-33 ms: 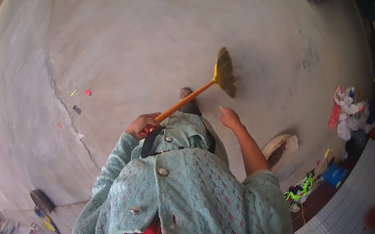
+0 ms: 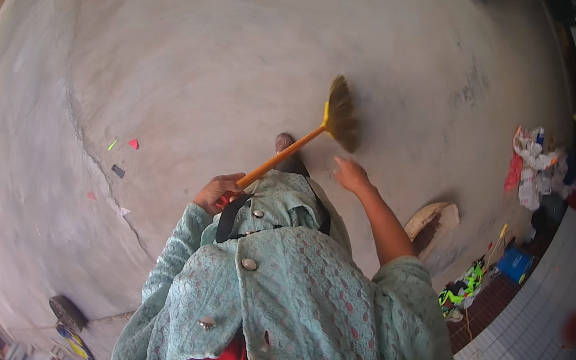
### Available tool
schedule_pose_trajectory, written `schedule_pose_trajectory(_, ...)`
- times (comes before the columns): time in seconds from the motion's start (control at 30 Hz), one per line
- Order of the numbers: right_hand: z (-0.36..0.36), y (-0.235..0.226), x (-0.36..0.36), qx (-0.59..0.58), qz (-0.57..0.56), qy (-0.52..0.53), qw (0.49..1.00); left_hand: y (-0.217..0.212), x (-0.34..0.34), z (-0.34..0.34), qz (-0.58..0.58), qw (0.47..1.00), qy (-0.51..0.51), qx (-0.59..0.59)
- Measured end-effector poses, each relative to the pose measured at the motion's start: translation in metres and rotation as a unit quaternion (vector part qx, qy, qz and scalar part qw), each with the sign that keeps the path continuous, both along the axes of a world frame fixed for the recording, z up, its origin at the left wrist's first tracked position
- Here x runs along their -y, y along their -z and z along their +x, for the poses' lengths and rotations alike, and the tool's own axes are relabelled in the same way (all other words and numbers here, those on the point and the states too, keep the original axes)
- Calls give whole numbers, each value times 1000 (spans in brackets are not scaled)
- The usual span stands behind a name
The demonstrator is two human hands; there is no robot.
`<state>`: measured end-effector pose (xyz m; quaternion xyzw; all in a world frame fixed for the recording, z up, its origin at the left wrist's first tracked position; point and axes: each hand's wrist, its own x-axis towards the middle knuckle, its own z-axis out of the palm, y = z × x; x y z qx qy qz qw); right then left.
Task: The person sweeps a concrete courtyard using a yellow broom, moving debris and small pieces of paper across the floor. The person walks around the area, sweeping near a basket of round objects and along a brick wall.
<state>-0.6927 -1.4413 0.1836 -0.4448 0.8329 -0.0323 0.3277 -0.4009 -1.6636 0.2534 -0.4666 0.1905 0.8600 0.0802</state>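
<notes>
My left hand (image 2: 217,193) is closed around the upper end of a broom's orange handle, in front of my waist. The broom (image 2: 279,157) slants away to the right, its yellow collar and fan of brown bristles (image 2: 344,115) down by the concrete floor. To the right of the handle, my right hand (image 2: 352,176) hangs with nothing in it; its fingers are loosely bent, one reaching out toward the broom. A dark shoe (image 2: 284,142) shows just left of the handle.
Scraps lie on the floor to the left, among them a red scrap (image 2: 133,143) and a dark piece (image 2: 118,171). On the right are an oval opening (image 2: 434,220), a heap of plastic bags (image 2: 534,169) and a blue box (image 2: 514,264) beside a tiled wall.
The broom head has shifted very slightly left and downward in the picture. Both hands keep nearly the same places, and the left still grips the handle.
</notes>
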Motion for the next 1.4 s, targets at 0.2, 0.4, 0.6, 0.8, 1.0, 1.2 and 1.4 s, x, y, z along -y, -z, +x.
schedule_pose_trajectory(0.2,-22,-71,94,-96,-15,-82,992,17,12,98,14,997,-48,62)
schedule_pose_trajectory(0.4,-13,-77,153,-79,-38,-162,983,-32,-3,185,7,976,-179,126)
schedule_pose_trajectory(0.6,16,-75,194,-81,-42,-302,949,-51,-22,203,-93,939,-293,154)
schedule_pose_trajectory(0.8,26,-82,221,-96,-73,-335,935,-72,-9,180,-206,918,-290,174)
schedule_pose_trajectory(1.0,11,-57,202,-89,-87,-270,955,-102,2,157,-233,921,-286,126)
schedule_pose_trajectory(1.2,-5,-22,171,235,-38,-15,971,-93,16,103,-186,940,-282,44)
schedule_pose_trajectory(1.4,-23,3,130,183,-93,3,979,-32,38,32,-79,969,-230,-54)
